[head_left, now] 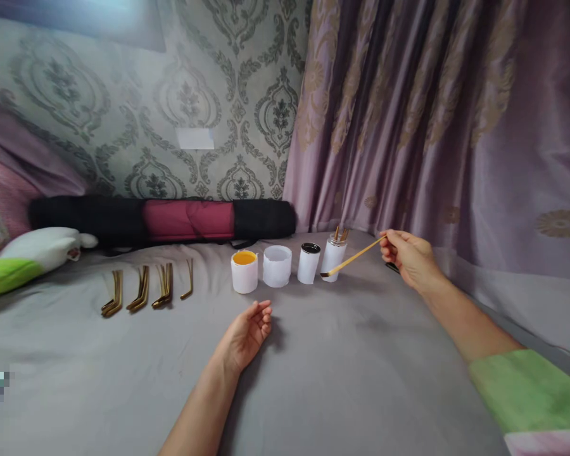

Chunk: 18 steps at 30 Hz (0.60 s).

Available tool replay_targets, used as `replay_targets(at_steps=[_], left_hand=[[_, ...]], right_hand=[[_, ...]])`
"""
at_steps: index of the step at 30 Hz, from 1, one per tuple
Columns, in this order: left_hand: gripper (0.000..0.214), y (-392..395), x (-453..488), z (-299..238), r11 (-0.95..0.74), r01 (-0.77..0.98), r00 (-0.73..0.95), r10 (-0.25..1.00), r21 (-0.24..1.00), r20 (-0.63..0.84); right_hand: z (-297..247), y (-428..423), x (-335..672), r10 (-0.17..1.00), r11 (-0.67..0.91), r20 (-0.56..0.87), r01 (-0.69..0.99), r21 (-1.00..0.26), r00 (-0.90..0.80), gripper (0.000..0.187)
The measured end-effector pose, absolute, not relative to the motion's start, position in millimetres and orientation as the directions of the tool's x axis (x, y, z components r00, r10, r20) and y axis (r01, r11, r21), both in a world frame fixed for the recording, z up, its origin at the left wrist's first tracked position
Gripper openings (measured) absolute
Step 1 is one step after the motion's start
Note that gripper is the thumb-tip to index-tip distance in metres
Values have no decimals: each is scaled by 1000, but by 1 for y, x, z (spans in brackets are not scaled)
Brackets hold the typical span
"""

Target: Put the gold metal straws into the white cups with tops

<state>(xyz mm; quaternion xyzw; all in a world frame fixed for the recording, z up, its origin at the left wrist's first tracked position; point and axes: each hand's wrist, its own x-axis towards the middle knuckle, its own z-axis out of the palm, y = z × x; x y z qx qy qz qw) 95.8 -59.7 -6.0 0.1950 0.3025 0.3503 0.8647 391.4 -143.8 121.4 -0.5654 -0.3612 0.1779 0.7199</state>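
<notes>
My right hand (408, 256) is closed in a pinch on the end of a gold-coloured bent straw (355, 259). The straw slants down to the left, its dark bent tip in front of a white-wrapped glass jar (331, 256). More brown-gold stems (341, 234) stick out of that jar. On the grey sheet below the containers, my left hand (251, 329) hangs with loosely curled fingers and holds nothing. Further left lie bundles of bent gold straws (118, 292), (139, 290), (165, 286) and one thin separate straw (189, 280).
Three more white-wrapped containers stand left of the jar: one yellow inside (244, 273), a pale one (277, 269) and a dark-topped one (308, 266). A black-and-maroon long bag (187, 219) lies along the wall. A plush toy (33, 253) rests left; purple curtains (408, 126) hang right.
</notes>
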Motion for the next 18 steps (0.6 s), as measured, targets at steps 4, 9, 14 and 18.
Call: replay_targets(at_steps=[4,9,14,18], left_hand=[[13,-59,95,-7,683,-496,579,720,536,-383],[13,-57,95,-8,679,-505,578,725,533,-376],[13,-58,96,-7,678,-502,573,725,537,-381],[13,-58,95,-7,676,-503,571,728,539,-380]], right_hand=[[135,-144,399,632,312,366,208,-927,683,11],[151,-140,405,583,305,387,249,-919,715,10],[166,-135,401,537,270,419,321,-908,732,10],[176,-128,401,505,261,455,373,-890,734,11]])
